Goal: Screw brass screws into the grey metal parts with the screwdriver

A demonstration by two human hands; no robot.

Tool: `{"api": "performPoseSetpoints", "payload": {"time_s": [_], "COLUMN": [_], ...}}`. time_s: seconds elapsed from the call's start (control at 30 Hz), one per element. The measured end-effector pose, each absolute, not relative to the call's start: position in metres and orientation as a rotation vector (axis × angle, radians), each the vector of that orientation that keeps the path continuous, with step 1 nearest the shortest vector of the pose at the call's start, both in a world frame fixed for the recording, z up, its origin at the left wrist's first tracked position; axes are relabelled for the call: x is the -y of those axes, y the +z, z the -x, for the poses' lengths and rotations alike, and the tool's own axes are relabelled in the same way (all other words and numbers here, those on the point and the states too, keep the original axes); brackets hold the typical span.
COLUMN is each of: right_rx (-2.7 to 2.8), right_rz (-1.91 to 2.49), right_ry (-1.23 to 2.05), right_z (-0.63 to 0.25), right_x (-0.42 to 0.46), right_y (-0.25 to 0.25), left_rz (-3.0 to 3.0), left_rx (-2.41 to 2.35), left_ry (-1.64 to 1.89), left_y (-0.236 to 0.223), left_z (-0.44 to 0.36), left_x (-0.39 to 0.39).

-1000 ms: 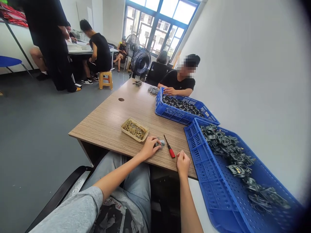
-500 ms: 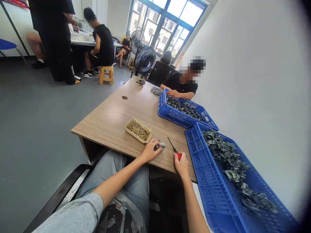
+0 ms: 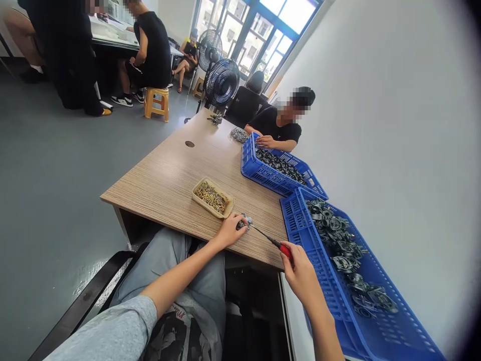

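Note:
My left hand (image 3: pixel 227 230) grips a small grey metal part (image 3: pixel 245 221) against the near edge of the wooden table (image 3: pixel 176 175). My right hand (image 3: pixel 300 273) is closed round the red handle of a screwdriver (image 3: pixel 276 243). Its thin shaft slants up and to the left, with the tip at the metal part. Just beyond my left hand sits a beige tray of brass screws (image 3: pixel 212 197).
A blue crate (image 3: pixel 319 271) of grey metal parts lies at my right. A second blue crate (image 3: pixel 276 170) stands further along, where a seated person in black works. Two fans stand past the table's far end. More people sit and stand at the back left.
My right hand has picked the red-handled screwdriver up from the table, drawn back toward me, and brought its tip to the part. My left hand has stayed on the part.

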State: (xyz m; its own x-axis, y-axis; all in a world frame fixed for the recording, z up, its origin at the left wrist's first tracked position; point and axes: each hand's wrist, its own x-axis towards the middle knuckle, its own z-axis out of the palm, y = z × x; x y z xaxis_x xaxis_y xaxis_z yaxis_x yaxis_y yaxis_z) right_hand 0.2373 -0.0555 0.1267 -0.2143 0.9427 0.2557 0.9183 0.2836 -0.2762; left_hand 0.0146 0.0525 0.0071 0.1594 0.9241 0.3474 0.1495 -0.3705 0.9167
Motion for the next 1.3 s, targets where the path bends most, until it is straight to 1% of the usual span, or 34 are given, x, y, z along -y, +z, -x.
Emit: {"api": "performPoseSetpoints", "payload": {"time_s": [0.23, 0.47, 1.3], "right_rx": [2.233, 2.26, 2.325], "right_rz": [1.681, 1.703, 1.73], "right_ry": [0.007, 0.033, -0.05], "right_z": [-0.226, -0.221, -0.21], "right_x": [0.058, 0.059, 0.054], "right_y": [0.136, 0.141, 0.156], "left_rz": [-1.672, -1.672, -1.68], "left_rx": [-1.035, -1.031, -1.028], "left_ry": [1.306, 1.299, 1.303], "left_y": [0.003, 0.005, 0.003], "left_z": [-0.015, -0.014, -0.015], "left_x": [-0.053, -0.052, -0.053]}}
